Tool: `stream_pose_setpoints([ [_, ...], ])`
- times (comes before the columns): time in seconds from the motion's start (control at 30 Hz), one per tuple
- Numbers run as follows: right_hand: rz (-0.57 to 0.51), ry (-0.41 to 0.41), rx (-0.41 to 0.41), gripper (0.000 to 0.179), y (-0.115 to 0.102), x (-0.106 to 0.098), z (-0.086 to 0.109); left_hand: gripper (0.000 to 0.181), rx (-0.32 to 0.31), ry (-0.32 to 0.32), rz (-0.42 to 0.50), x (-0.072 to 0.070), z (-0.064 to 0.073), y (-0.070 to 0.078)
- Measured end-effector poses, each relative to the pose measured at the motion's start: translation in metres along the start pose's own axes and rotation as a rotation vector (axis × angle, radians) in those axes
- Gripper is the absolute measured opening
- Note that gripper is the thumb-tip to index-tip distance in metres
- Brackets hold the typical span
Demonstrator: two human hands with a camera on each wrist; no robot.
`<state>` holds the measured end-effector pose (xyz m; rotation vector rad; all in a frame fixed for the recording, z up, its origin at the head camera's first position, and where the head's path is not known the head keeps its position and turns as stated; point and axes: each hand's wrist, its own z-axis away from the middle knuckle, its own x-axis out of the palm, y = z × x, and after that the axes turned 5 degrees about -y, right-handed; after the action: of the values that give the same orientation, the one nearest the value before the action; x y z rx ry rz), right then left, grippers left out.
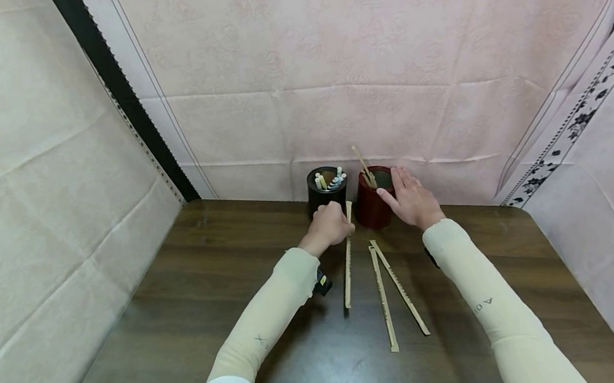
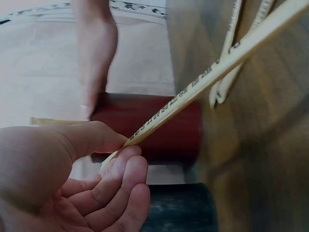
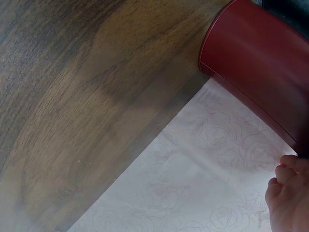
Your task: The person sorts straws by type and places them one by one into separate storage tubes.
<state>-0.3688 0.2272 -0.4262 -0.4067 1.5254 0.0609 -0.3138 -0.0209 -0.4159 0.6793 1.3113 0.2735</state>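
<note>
My left hand [image 1: 331, 226] pinches a slim pale stick [image 1: 348, 267] between thumb and fingers, near its upper end. Dark printed characters run along the stick [image 2: 193, 89] in the left wrist view. This stick slants down toward me in front of a dark red cylindrical cup [image 1: 372, 207]. Several similar sticks lean inside the red cup. With straight fingers, my right hand [image 1: 414, 201] rests against the right side of the red cup's rim. Two more pale sticks [image 1: 384, 301] [image 1: 402, 290] lie on the table, their far ends close together.
Left of the red cup stands a black cup [image 1: 319, 199] holding several short white, yellow and blue-patterned pieces. Both cups are near the back edge of the dark wooden table [image 1: 188, 345]. Pale patterned cloth [image 1: 327, 60] hangs behind and at both sides.
</note>
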Motion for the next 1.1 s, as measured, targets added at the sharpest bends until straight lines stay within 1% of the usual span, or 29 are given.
stream_pose_setpoints([
  [0.07,0.004,0.000,-0.001,0.094,0.000,-0.001,0.000,0.057,0.025,0.004,0.006,-0.006,0.002,0.005],
  [0.13,0.004,-0.001,0.000,0.095,0.000,-0.001,-0.001,0.059,0.050,0.021,0.006,-0.011,0.004,0.009],
  [0.37,0.001,0.001,0.006,0.095,-0.001,-0.002,0.000,0.048,0.138,0.102,-0.036,-0.028,0.011,0.025],
  [0.6,-0.007,0.002,0.004,0.095,-0.001,-0.002,0.000,0.041,0.203,0.185,-0.062,-0.047,0.012,0.034],
  [0.7,-0.004,-0.003,0.003,0.095,-0.001,-0.001,0.000,0.034,0.218,0.233,-0.077,-0.056,0.012,0.038],
  [0.77,-0.001,-0.005,0.003,0.094,-0.001,-0.001,-0.001,0.027,0.217,0.261,-0.080,-0.061,0.012,0.042],
  [0.87,-0.002,-0.007,0.003,0.094,0.000,0.000,-0.001,0.017,0.214,0.298,-0.061,-0.069,0.013,0.046],
  [1.0,0.001,-0.004,0.002,0.095,0.000,0.000,-0.001,0.015,0.225,0.342,-0.030,-0.079,0.014,0.052],
  [1.1,0.003,-0.001,0.001,0.095,0.000,0.000,-0.001,0.014,0.242,0.361,-0.017,-0.086,0.014,0.057],
])
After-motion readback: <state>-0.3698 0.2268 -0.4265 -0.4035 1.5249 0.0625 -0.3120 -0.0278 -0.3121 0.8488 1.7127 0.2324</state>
